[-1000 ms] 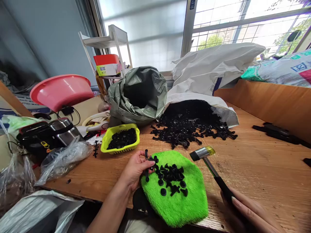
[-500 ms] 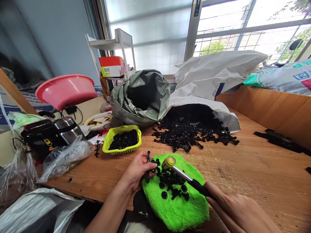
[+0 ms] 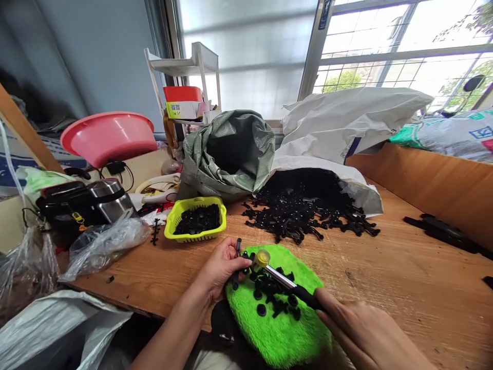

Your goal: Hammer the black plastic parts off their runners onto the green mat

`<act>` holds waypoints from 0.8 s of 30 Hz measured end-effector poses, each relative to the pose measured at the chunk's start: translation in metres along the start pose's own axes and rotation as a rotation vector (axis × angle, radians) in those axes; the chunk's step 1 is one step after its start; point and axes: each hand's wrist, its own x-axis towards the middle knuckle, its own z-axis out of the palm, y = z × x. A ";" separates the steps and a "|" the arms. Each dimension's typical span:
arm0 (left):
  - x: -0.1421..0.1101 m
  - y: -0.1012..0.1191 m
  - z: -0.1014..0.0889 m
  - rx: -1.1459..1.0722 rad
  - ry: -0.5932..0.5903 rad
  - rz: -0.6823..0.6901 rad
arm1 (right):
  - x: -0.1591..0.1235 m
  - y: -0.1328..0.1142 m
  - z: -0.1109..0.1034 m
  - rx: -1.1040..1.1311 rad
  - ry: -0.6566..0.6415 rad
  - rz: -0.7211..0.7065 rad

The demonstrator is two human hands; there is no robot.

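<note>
My left hand point(image 3: 219, 267) pinches a black plastic part point(image 3: 238, 263) at the left edge of a bright green fluffy cloth point(image 3: 281, 324). My right hand point(image 3: 365, 336) grips the black handle of a small hammer point(image 3: 283, 281). Its yellow-tipped head point(image 3: 262, 258) rests right against the part by my left fingers. Several small black round pieces point(image 3: 275, 300) lie scattered on the cloth.
A yellow basket point(image 3: 195, 220) of black pieces stands behind the cloth. A white sack point(image 3: 339, 133) spills a heap of black parts point(image 3: 304, 210) on the wooden table point(image 3: 404, 277). A grey-green sack point(image 3: 229, 151), pink basin point(image 3: 108, 136), plastic bags point(image 3: 103, 241) and a wooden wall point(image 3: 431, 180) surround them.
My right hand has swung the hammer in from the right side of the table onto the cloth, its head now at the part my left hand holds.
</note>
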 end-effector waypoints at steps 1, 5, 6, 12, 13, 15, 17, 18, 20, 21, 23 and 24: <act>0.000 0.000 0.000 -0.005 -0.002 -0.003 | 0.003 -0.002 -0.002 0.019 -0.002 -0.053; 0.002 -0.001 -0.001 0.021 -0.014 0.018 | 0.011 -0.005 -0.004 -0.029 0.018 -0.316; 0.002 -0.001 -0.001 0.043 -0.014 0.028 | 0.011 -0.005 -0.003 -0.076 0.024 -0.357; 0.003 0.002 0.000 0.117 -0.013 0.020 | 0.005 -0.001 0.006 -0.069 0.013 -0.333; 0.003 0.002 0.001 0.123 -0.014 0.023 | 0.005 0.000 0.006 -0.076 0.024 -0.335; 0.003 0.003 0.002 0.131 -0.018 0.027 | 0.005 0.000 0.006 -0.140 0.028 -0.375; 0.002 0.004 0.002 0.139 -0.022 0.019 | 0.006 0.000 0.004 -0.162 0.008 -0.365; 0.002 0.004 0.003 0.145 -0.021 0.015 | 0.006 0.000 0.003 -0.141 0.003 -0.348; 0.001 0.003 0.003 0.151 -0.022 0.025 | 0.006 -0.001 0.002 -0.116 0.018 -0.327; 0.000 0.003 0.003 0.153 -0.026 0.035 | 0.005 -0.001 0.002 -0.126 0.025 -0.337; 0.000 0.003 0.003 0.149 -0.030 0.057 | 0.005 -0.001 0.003 -0.179 0.017 -0.379; -0.001 0.003 0.003 0.147 -0.032 0.064 | 0.004 0.000 0.004 -0.185 0.008 -0.378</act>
